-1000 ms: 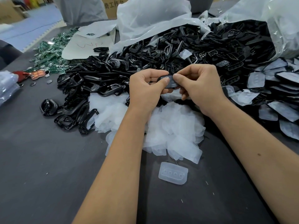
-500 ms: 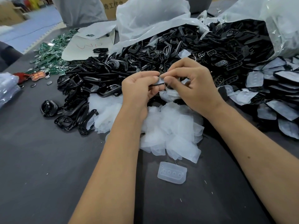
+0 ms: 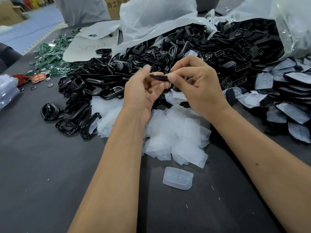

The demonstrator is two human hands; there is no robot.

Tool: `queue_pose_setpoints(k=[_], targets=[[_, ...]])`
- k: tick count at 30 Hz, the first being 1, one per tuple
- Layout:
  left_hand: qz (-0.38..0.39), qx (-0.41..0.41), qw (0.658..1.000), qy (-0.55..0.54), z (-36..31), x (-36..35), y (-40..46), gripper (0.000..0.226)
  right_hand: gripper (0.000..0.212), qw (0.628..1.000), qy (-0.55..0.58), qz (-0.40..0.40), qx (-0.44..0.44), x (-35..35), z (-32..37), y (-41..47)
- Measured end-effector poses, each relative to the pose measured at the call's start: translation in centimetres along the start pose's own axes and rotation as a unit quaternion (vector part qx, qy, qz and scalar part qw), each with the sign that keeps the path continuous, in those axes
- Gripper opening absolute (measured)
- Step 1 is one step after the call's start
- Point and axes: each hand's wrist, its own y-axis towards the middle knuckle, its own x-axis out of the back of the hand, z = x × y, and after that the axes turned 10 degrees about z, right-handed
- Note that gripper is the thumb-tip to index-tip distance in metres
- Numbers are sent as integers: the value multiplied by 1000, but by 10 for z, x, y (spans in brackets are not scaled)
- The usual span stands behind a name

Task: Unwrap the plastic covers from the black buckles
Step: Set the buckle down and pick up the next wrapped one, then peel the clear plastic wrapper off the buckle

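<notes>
Two bare forearms reach fwd from the bottom edge over a dark grey worktop (image 3: 42, 174). Nearest thing btwn them: a single clear moulded cover (image 3: 177, 178) lying flat w/ a row of round dimples, apart from the rest. Just beyond it, under the wrists, a heap of loose clear plastic covers (image 3: 176, 137).

Above that heap both hands meet. Left hand (image 3: 143, 93), palm turned up, fingers curled, thumb and fingertips blurred at the near end of a black buckle (image 3: 159, 77). Right hand (image 3: 198, 86) pinches the buckle's other end btwn thumb and forefinger, other fingers curled under. Buckle is held edge-on, off the worktop, over the cover heap. Can't tell whether film is on it.

Left of the hands: pile of bare black buckles (image 3: 87, 91), a few strays at its near edge. Right: stack of wrapped buckles (image 3: 286, 91), frosted film on top faces. Behind the hands the black pile runs back into a big clear plastic bag (image 3: 289, 22), mouth open toward the hands, w/ a white plastic sheet (image 3: 156, 19) beside it.

Far left: scatter of green pieces (image 3: 50, 59), a small red item (image 3: 21, 78), a pale card (image 3: 87, 47) w/ red scribble. Cardboard box (image 3: 116, 5) at the back.
</notes>
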Motion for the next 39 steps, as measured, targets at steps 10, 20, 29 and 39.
queue_pose_setpoints(k=[10,20,29,39], targets=[[37,-58,995,70,13,-8,3,20,18,878,401,-80,-251,-2,13,4],[42,-50,995,82,12,-11,2,12,24,861,462,-26,-212,6,5,1],[55,-42,993,91,12,-11,0,10,24,874,449,-29,-184,8,-1,-1],[16,-83,990,111,14,-14,0,8,13,869,440,-45,-224,2,1,1]])
